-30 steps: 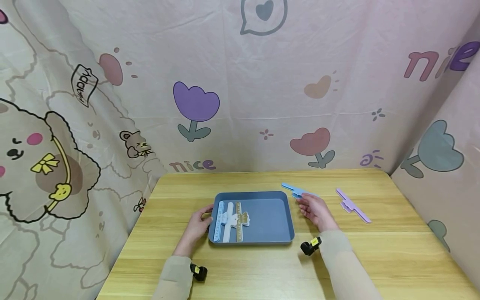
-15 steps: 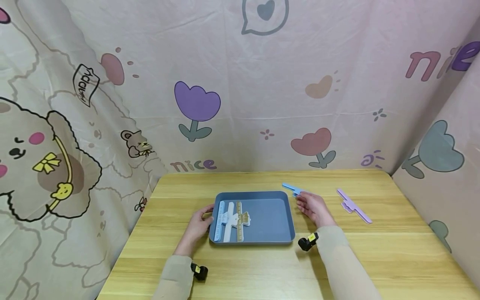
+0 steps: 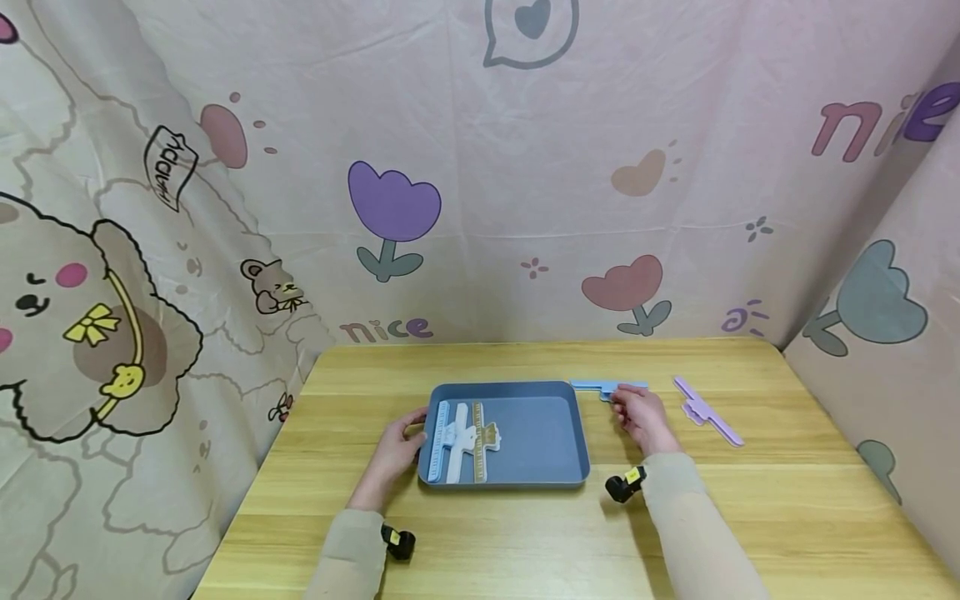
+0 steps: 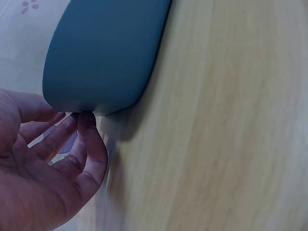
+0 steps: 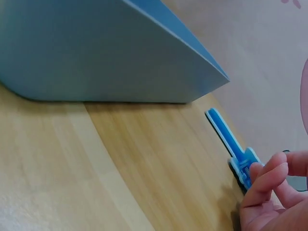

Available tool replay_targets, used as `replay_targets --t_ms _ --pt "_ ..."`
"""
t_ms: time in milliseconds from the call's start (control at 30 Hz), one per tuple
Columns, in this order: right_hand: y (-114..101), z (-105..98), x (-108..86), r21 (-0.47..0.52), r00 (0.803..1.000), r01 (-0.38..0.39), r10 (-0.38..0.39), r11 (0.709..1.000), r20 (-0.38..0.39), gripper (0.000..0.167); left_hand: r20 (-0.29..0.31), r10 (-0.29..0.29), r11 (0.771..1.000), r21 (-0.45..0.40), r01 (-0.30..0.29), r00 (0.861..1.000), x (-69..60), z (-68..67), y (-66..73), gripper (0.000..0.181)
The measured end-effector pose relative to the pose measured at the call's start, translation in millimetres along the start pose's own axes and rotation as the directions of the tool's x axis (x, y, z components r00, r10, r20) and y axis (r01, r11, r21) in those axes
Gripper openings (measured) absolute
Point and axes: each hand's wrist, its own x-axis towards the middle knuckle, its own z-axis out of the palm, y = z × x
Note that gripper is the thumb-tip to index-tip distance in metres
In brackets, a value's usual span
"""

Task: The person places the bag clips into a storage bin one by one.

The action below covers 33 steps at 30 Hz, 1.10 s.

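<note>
A grey-blue tray (image 3: 536,433) holds a light blue ruler-edged clip (image 3: 437,446), a white clip (image 3: 456,454) and a clear gold-toned clip (image 3: 479,458), side by side at its left. My left hand (image 3: 393,450) grips the tray's left side; the left wrist view shows its bent fingers (image 4: 91,139) against the outer wall. Beyond the tray's back right corner, my right hand (image 3: 643,414) pinches a blue sealing clip (image 3: 588,386) by its middle tab. In the right wrist view, the fingers hide part of that clip (image 5: 225,132).
A purple clip (image 3: 705,410) lies slantwise on the wooden table (image 3: 510,542), to the right of my right hand. A patterned curtain (image 3: 487,192) hangs behind the table and along both sides.
The blue clip has turned from slanted to nearly level with the table's back edge and shifted slightly right. My right hand moved right with it. The left hand and tray stay put.
</note>
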Motion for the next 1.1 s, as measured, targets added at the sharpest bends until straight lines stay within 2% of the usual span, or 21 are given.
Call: replay_targets --t_ms 300,700,1100 --pt "2.1 1.9 3.5 0.044 0.995 -0.029 0.033 0.999 -0.093 0.042 0.005 -0.012 1.0 -0.017 0.012 1.0 0.1 0.9 -1.4 0.047" --pt "2.2 -0.9 1.4 0.132 0.997 -0.062 0.068 0.989 -0.044 0.025 0.001 -0.016 1.0 -0.023 0.016 1.0 0.5 1.4 -1.2 0.046" --pt "2.4 -4.1 6.9 0.15 0.994 -0.086 0.095 0.985 -0.057 0.031 -0.003 -0.014 1.0 -0.014 0.014 1.0 -0.5 1.7 -1.1 0.046"
